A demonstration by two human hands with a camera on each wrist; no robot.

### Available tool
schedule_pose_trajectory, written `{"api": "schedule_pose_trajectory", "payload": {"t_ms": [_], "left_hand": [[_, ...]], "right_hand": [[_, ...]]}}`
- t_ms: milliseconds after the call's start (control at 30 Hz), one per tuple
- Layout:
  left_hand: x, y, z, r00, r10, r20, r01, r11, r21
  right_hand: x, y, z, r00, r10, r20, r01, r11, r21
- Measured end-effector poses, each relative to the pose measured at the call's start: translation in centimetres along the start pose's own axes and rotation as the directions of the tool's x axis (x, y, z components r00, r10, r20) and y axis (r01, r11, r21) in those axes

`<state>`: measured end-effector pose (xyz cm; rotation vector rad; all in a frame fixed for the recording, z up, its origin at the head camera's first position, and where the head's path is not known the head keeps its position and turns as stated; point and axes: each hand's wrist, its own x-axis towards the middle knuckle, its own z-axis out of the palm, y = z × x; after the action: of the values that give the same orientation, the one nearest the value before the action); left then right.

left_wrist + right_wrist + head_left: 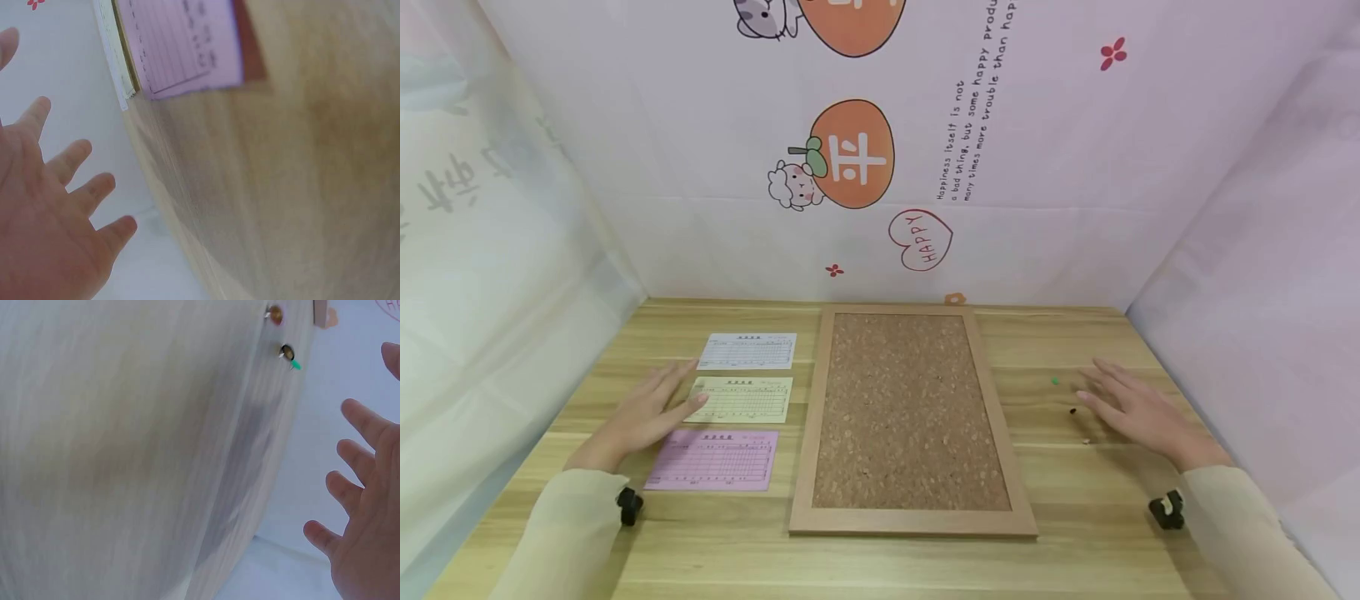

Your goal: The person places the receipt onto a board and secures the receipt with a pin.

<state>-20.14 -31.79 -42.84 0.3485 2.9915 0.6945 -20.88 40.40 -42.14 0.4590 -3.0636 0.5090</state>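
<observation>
My left hand (643, 412) is spread, fingers apart and holding nothing, beside three paper slips: white (747, 351), yellow (745, 400) and pink (715, 460). Its thumb overlaps the yellow slip's left edge in the head view; whether it touches cannot be told. In the left wrist view the pink slip (187, 47) is nearest, the spread hand (56, 206) off to the left. My right hand (1142, 412), also spread and empty, is right of three small pins: green (1056, 381), dark (1072, 410) and pale (1086, 442). The right wrist view shows its fingers (355, 494) apart.
A wood-framed cork board (913, 408) lies in the middle of the wooden table (715, 542), between the slips and the pins. Printed white cloth (700, 167) stands behind the table, with more cloth at both sides.
</observation>
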Motion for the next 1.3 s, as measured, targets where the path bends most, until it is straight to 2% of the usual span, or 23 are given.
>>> {"api": "schedule_pose_trajectory", "payload": {"t_ms": [167, 433, 667, 933, 1067, 1300], "left_hand": [[-0.1, 0.0, -0.1, 0.999, 0.035, -0.001, -0.035, 0.997, -0.072], [-0.1, -0.1, -0.1, 0.997, 0.080, -0.018, -0.081, 0.992, -0.100], [-0.2, -0.1, -0.2, 0.997, 0.073, -0.010, -0.074, 0.988, -0.135], [-0.3, -0.1, -0.3, 0.998, 0.065, -0.008, -0.066, 0.983, -0.172], [-0.5, 0.0, -0.3, 0.999, 0.047, -0.006, -0.047, 0.983, -0.176], [-1.0, 0.1, -0.6, 1.000, 0.029, 0.009, -0.026, 0.981, -0.191]], "right_hand": [[0.2, -1.0, 0.1, 0.997, -0.056, -0.049, 0.056, 0.998, 0.002], [0.5, -2.1, 0.8, 0.996, -0.077, -0.044, 0.077, 0.997, -0.005], [0.8, -2.9, 1.4, 0.982, -0.157, -0.103, 0.154, 0.988, -0.031], [1.3, -3.9, 2.3, 0.963, -0.245, -0.115, 0.237, 0.969, -0.074], [1.5, -4.7, 2.8, 0.958, -0.266, -0.104, 0.263, 0.964, -0.043], [1.7, -6.0, 3.5, 0.967, -0.252, -0.020, 0.253, 0.966, 0.058]]}}
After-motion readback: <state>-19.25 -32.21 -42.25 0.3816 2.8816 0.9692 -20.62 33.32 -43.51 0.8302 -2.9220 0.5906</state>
